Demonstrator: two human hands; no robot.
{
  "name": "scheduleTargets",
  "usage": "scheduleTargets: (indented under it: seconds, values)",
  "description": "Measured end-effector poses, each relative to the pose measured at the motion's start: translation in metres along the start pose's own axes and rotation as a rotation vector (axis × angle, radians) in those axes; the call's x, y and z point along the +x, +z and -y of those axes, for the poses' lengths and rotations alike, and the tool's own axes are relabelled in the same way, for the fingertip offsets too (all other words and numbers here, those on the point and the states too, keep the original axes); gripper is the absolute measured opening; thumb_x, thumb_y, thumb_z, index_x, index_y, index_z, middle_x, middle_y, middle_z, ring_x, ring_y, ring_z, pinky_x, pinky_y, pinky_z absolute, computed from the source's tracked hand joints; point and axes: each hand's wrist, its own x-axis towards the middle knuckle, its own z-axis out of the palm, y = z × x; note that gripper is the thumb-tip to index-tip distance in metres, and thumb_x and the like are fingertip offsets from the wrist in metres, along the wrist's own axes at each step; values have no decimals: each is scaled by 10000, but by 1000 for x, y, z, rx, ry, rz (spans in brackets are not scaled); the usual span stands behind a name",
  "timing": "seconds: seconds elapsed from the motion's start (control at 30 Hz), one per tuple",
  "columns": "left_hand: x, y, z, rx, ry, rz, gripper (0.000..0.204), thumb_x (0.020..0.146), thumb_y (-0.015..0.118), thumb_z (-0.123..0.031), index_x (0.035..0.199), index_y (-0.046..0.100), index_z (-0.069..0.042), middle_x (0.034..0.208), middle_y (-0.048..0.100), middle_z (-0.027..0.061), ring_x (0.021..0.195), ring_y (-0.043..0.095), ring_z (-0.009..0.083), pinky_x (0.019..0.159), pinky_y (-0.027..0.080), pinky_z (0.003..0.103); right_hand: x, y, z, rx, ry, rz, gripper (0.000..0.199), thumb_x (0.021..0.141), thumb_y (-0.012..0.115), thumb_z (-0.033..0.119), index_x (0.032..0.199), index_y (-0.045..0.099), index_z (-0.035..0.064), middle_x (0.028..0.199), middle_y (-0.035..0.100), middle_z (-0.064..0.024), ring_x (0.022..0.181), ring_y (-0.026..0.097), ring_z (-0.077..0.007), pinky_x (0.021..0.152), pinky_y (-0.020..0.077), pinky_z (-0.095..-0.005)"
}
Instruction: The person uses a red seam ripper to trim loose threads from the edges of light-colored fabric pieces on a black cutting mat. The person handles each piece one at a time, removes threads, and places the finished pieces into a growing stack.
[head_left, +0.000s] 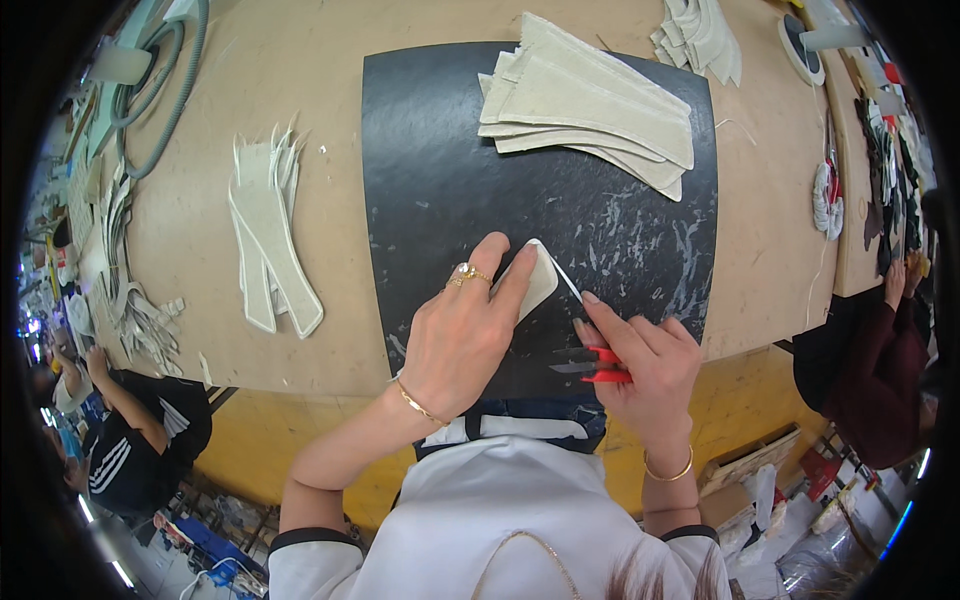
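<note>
A narrow cream fabric piece [541, 284] with a rounded tip lies on the black mat [430, 150]. My left hand [462, 335] holds it, with fingertips pressed near its far end; part of the piece is hidden under that hand. In my right hand [650, 375] is a thin, pointed metal tool [566, 278], pinched between thumb and forefinger, its tip meeting the piece's far edge. The same hand also keeps a pair of red-handled thread snips [605, 366] in the palm, dark blades toward the left.
Larger cream panels [590, 95] are stacked at the mat's far side. Narrow cream strips [265, 235] lie to the left on the table [330, 360], more pieces [697, 40] at the far right. A grey hose [180, 110] curls at far left. Other people work at both sides.
</note>
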Motion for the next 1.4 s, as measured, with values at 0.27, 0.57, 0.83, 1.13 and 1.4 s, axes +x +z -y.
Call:
scheduleTargets:
  seconds: [0.27, 0.57, 0.83, 1.13, 1.4]
  values:
    - [-2, 1, 10, 90, 97, -54, 460, 752, 655, -62, 1211, 635, -90, 1162, 538, 76, 786, 603, 194, 673, 512, 301, 27, -21, -8, 382, 444, 246, 233, 878, 740, 168, 976, 671, -32, 599, 566, -47, 568, 503, -60, 535, 432, -253]
    - [-13, 7, 17, 124, 194, -125, 412, 769, 661, -85, 1179, 654, -124, 1148, 547, 59, 773, 560, 187, 672, 485, 300, 90, -13, -16, 392, 369, 679, 455, 907, 714, 315, 641, 579, -29, 491, 400, -52, 491, 373, -97, 464, 331, -315]
    - [-19, 7, 19, 33, 177, -144, 392, 784, 674, -115, 1173, 676, -156, 1147, 560, 45, 786, 569, 200, 690, 474, 314, 72, -10, 2, 199, 255, 574, 317, 792, 763, 218, 667, 587, -14, 566, 494, -164, 526, 448, -347, 530, 396, -385]
    - [-23, 8, 24, 77, 251, -134, 380, 799, 656, -127, 1178, 653, -99, 1179, 540, 59, 839, 536, 190, 717, 474, 303, 71, -10, 15, 110, 191, 434, 287, 784, 766, 201, 717, 586, -12, 574, 510, -174, 538, 528, -348, 533, 413, -382]
    - [-21, 8, 24, 50, 219, -106, 349, 812, 660, -129, 1160, 674, -156, 1171, 546, 46, 801, 559, 195, 701, 465, 307, 67, -7, 8, 58, 230, 399, 267, 825, 759, 203, 770, 602, -6, 637, 518, -151, 560, 503, -332, 523, 394, -392]
